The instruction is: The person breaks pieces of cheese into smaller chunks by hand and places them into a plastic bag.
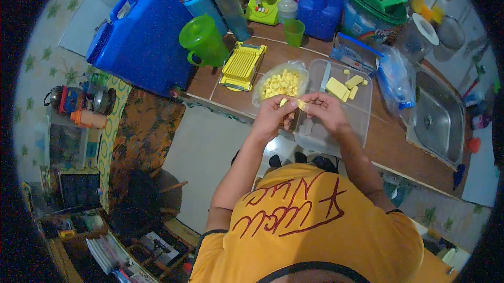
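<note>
My left hand (270, 117) is closed on a small pale yellow piece that looks like cheese, between thumb and fingers. Close beside it, my right hand (326, 111) pinches a similar cheese piece (301, 104). Whether the two pieces are joined is too small to tell. Just beyond my hands stands a bowl lined with clear plastic (257, 91), filled with small pale yellow cubes (283, 82). At its right lies a clear plastic tray (359, 117) with cheese blocks (337, 88), smaller bits and a knife (325, 75). Part of my right hand is over the tray.
Left of the bowl sits a yellow wire slicer (242, 66), near a green pitcher (203, 41) and a large blue jug (144, 36). Bottles, a green cup (294, 33) and a green bucket (375, 10) line the back. A sink (440, 120) is at the right.
</note>
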`<state>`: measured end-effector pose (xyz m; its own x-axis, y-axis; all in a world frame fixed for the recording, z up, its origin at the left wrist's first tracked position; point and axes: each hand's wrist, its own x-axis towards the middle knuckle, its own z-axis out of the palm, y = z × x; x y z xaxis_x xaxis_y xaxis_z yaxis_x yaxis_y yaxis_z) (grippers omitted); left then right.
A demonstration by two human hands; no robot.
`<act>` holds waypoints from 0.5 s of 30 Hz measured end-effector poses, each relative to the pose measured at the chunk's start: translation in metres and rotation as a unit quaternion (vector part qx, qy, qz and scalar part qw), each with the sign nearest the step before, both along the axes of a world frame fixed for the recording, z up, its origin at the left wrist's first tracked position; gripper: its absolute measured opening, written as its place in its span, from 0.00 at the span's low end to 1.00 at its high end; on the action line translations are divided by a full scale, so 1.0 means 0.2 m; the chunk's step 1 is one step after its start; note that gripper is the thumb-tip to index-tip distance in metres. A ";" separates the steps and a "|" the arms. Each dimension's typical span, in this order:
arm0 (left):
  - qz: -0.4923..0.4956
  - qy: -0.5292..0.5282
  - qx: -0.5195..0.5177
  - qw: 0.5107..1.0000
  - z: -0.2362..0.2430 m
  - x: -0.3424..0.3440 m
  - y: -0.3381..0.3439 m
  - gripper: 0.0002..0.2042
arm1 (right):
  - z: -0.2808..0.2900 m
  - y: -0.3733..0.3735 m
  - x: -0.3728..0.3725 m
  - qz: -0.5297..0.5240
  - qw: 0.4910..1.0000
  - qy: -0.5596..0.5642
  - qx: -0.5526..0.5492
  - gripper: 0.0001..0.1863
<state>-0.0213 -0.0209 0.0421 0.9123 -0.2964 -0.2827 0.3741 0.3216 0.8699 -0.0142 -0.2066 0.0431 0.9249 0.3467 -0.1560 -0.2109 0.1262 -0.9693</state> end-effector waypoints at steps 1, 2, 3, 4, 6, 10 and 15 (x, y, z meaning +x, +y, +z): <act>0.002 -0.002 0.001 1.000 0.00 0.01 0.01 0.08 | -0.01 0.01 0.02 0.008 1.000 -0.002 0.008 0.14; 0.007 0.004 -0.012 1.000 -0.01 0.02 0.02 0.08 | -0.03 0.02 0.04 0.016 1.000 -0.003 0.016 0.14; 0.011 0.008 -0.026 1.000 -0.01 0.02 0.03 0.08 | -0.05 0.03 0.05 0.018 1.000 -0.005 0.017 0.14; 0.013 0.006 -0.025 1.000 -0.02 0.03 0.04 0.08 | -0.06 0.04 0.07 0.022 0.999 -0.009 0.033 0.15; 0.033 0.011 -0.039 0.999 -0.04 0.04 0.06 0.08 | -0.07 0.07 0.10 0.027 0.998 -0.016 0.049 0.16; 0.057 0.002 -0.034 0.998 -0.05 0.06 0.09 0.07 | -0.02 0.12 0.12 0.023 0.999 -0.009 0.035 0.16; 0.082 0.022 -0.065 0.994 -0.05 0.09 0.10 0.07 | -0.07 0.14 0.15 0.012 0.999 -0.001 0.050 0.16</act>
<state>-0.0037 -0.0006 0.0314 0.9393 -0.1804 -0.2918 0.3431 0.4898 0.8015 0.0167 -0.1794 0.0294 0.9164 0.3829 -0.1169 -0.2125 0.2175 -0.9526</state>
